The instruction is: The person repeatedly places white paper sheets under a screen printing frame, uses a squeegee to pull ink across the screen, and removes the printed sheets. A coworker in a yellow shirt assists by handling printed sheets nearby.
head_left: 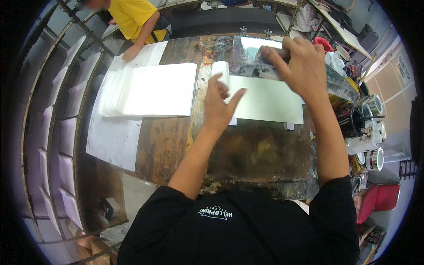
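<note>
centrally, a pale rectangular sheet lies flat on the dark, paint-stained surface, its long side running left to right and its left end curling up slightly. over the sheet's far edge sits a glossy, smeared screen panel, and the right hand is at that far edge, fingers curled and closed around a dark flat tool that it presses down against the panel; just what the tool is cannot be told. the left hand hovers at the sheet's left end, open with fingers spread and thumb out, holding nothing, its fingertips just over the sheet's near-left part. left of the sheet, well apart across a strip of bare wood, a stack of white sheets rests on a larger white paper. beyond that stack, farther from the sheet, another person in a yellow shirt leans in with a hand on the white paper's far corner. right of the sheet, just beside its end, a crowd of paint cans and jars stands along the surface's edge. farther left of the sheet, racks of pale panels curve along the frame.
</note>
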A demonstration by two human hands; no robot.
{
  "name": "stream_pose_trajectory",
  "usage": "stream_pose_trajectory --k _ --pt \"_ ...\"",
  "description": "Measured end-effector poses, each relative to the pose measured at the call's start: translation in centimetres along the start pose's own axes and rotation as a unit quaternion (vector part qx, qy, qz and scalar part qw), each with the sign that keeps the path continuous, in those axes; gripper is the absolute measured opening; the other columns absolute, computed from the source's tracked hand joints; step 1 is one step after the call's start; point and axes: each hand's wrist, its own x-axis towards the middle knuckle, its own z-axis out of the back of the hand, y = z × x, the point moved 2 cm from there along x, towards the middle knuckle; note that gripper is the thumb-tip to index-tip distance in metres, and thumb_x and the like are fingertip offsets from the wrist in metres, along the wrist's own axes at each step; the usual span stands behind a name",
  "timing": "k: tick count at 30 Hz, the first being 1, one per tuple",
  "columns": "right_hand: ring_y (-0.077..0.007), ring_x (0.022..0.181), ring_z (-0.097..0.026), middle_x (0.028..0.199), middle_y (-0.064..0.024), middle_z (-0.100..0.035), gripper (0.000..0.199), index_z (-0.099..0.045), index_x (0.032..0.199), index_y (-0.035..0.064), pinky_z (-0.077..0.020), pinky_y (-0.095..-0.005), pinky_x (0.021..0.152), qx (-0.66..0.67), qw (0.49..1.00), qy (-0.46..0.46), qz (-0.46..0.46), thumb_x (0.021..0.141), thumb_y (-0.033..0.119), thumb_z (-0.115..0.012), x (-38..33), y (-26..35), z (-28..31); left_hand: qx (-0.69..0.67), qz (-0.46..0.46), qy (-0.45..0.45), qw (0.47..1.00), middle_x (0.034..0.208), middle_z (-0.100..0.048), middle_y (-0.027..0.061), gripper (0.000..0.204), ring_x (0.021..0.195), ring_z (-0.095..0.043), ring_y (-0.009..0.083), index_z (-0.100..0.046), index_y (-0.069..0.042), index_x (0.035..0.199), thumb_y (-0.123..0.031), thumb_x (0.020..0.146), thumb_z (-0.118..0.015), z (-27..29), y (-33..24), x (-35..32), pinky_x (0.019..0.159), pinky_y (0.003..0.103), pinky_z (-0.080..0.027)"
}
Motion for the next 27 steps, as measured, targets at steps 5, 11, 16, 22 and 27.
stream_pose_trajectory --k 5,11,16,22,27 --pt "-0.0351 0.071 -0.061 0.071 -0.0133 -0.062 0.068 -0.066 0.077 0.0015 -0.0401 -0.046 0.076 0.034 0.998 0.036 -0.027 0.099 0.065 -0.058 3.7 -1.3 0.2 0.301 0.074 0.082 0.947 0.105 -0.066 0.0187 0.031 0.096 -0.065 0.0375 -0.063 -0.001 0.11 -0.02 0.092 -0.079 0.8 6.4 -3.5 0.084 0.051 -0.052" --pt "-0.0349 0.063 -0.064 0.064 -0.0167 -0.063 0.077 -0.07 0.076 0.0006 -0.0499 -0.0451 0.064 0.041 0.997 0.043 -0.057 0.098 0.072 -0.054 6.5 -1.7 0.8 0.303 0.162 0.105 0.933 0.095 -0.069 0.0194 0.022 0.092 -0.066 0.0398 -0.065 -0.001 0.097 -0.021 0.096 -0.074 0.3 6.4 -3.0 0.081 0.052 -0.052" --pt "-0.0352 0.063 -0.066 0.061 -0.0191 -0.064 0.08 -0.069 0.064 -0.0009 -0.0513 -0.0469 0.065 0.038 0.993 0.062 -0.088 0.098 0.07 -0.054 7.3 -1.9 1.6 0.159 0.13 0.072 0.976 0.075 -0.069 0.0199 0.03 0.072 -0.068 0.0384 -0.067 0.001 0.081 -0.024 0.096 -0.073 -0.7 2.8 -0.1 0.068 0.048 -0.052" --pt "-0.0385 0.07 -0.069 0.066 -0.0217 -0.067 0.082 -0.071 0.069 -0.0018 -0.0522 -0.048 0.068 0.045 0.995 0.072 -0.057 0.098 0.072 -0.051 7.8 -2.2 1.3 0.13 0.081 0.005 0.988 0.073 -0.07 0.0158 0.032 0.067 -0.067 0.0277 -0.072 0.0 0.081 -0.03 0.091 -0.078 3.4 5.1 6.4 0.068 0.041 -0.053" --pt "-0.0393 0.075 -0.071 0.069 -0.0234 -0.068 0.084 -0.073 0.071 -0.0021 -0.053 -0.0494 0.073 0.06 0.996 0.054 -0.025 0.098 0.073 -0.049 7.0 -2.7 0.7 0.451 0.098 -0.122 0.879 0.123 -0.071 0.0218 0.044 0.113 -0.067 0.0356 -0.072 -0.002 0.116 -0.038 0.092 -0.079 11.4 10.9 7.6 0.097 0.049 -0.051"
